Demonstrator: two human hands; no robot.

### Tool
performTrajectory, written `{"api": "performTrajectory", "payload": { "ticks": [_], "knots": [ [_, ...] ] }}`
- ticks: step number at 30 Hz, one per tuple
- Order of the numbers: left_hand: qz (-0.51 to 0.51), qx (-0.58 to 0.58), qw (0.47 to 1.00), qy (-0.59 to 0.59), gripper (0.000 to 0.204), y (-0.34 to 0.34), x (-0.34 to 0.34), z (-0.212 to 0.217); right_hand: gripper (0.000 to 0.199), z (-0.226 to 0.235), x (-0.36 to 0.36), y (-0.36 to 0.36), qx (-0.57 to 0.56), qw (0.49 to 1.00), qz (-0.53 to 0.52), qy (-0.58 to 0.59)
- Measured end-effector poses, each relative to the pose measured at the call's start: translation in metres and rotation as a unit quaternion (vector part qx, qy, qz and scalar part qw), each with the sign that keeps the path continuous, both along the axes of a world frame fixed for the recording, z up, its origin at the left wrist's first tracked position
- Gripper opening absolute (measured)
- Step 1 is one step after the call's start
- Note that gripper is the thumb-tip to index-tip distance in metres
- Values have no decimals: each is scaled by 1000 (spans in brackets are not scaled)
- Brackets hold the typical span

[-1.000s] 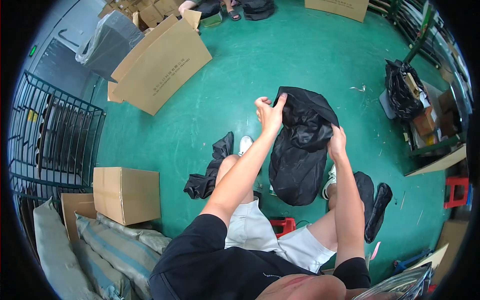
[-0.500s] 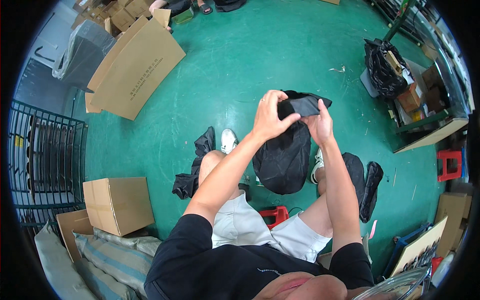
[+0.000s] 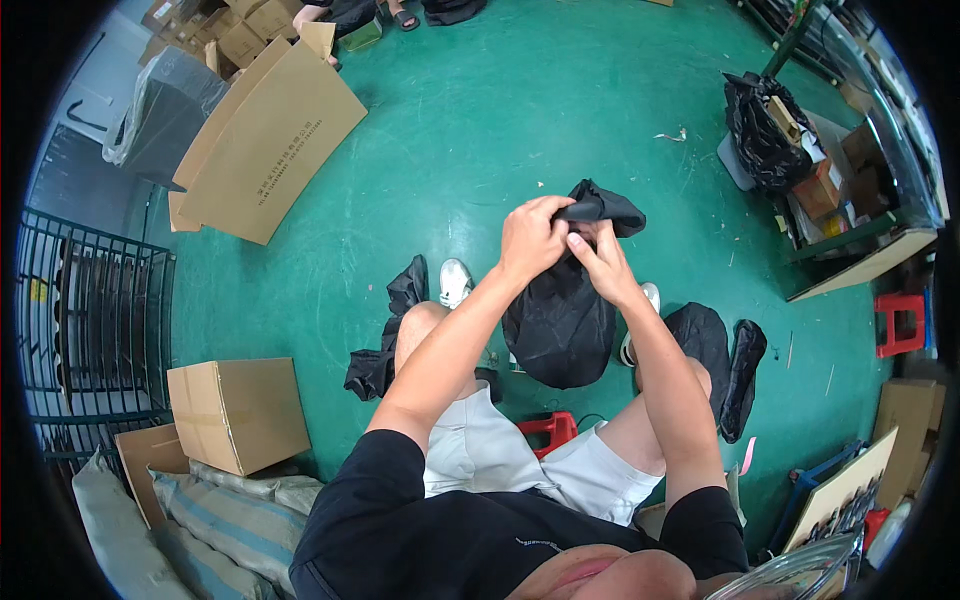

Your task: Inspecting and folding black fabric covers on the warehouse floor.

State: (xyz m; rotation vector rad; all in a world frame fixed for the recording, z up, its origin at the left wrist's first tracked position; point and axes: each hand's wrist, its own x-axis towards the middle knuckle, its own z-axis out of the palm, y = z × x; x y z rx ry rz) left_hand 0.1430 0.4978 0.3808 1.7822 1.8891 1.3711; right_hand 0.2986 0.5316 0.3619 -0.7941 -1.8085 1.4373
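Note:
A black fabric bag [image 3: 561, 332] hangs between my knees, its lower part full and rounded. My left hand [image 3: 534, 238] grips its upper edge with the fingers curled over a rolled or folded strip. Close beside it, my right hand [image 3: 606, 262] is closed on the same edge, thumb toward the left hand; some fingertips are hidden in the cloth. The bag's top flap [image 3: 618, 208] sticks out beyond both hands. Crumpled black cloth [image 3: 376, 366] lies by my left leg. To the right of my right leg lie a black cloth bundle [image 3: 702, 338] and a longer narrow one [image 3: 742, 382].
Under me is a red stool [image 3: 550, 432]. A large carton [image 3: 270, 140] stands at the far left, a smaller box [image 3: 245, 412] rests near sacks [image 3: 225, 520], and a metal rack [image 3: 95, 320] lines the left. At right are a black-lined bin [image 3: 765, 135] and another red stool [image 3: 900, 325].
My right hand has moved left, up against my left hand. The bag's top flap, spread between the hands before, is now gathered into a narrower roll.

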Motion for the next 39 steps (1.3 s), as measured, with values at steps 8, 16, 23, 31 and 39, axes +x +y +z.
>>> {"api": "performTrajectory", "payload": {
  "ticks": [8, 16, 23, 31, 39],
  "knots": [
    [-152, -84, 874, -453, 19, 14, -25, -10, 51, 19, 4, 10, 116, 986, -122, 10],
    [-112, -65, 675, -726, 36, 14, -50, -18, 45, -14, 10, 33, -15, 979, -178, -95],
    [-109, -65, 574, -809, 42, 7, -41, 6, 66, -12, 7, 13, -414, 901, -115, -57],
    [-280, -26, 518, -808, 43, -5, -56, 13, 70, -43, -2, 17, -270, 961, -38, -45],
    [-329, -150, 574, -735, 47, -22, -55, 8, 59, -30, 7, 32, -395, 904, 21, 161]
  ]
}}
